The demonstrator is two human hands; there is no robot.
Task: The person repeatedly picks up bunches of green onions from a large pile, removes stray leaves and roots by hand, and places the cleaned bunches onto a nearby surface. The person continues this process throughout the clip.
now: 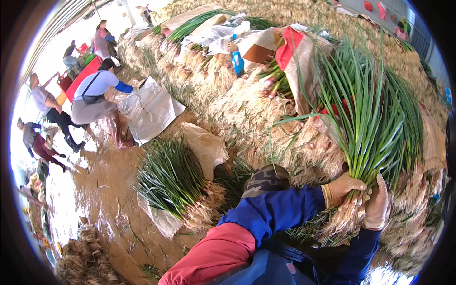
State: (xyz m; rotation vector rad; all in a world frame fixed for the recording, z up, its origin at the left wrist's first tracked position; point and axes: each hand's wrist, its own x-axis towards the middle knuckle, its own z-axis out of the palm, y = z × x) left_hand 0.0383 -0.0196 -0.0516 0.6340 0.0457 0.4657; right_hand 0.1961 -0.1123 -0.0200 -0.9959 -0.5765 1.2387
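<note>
Both my gloved hands grip one bunch of green allium stalks, probably green garlic, at the pale lower stems. My left hand, in a yellowish glove, wraps the bunch from the left. On the other side, my right hand in a whitish glove presses against the stems. Long flat leaves fan upward and pale stringy roots hang below my hands. Just behind the bunch stand more leafy stalks. A sheaf of the same plants lies on sacking to my left, roots towards me.
A large heap of rooty stalks rises ahead, partly covered by woven sacks. At left, a person bends over a white sheet on the wet muddy floor. Other people stand beyond. A root pile sits at lower left.
</note>
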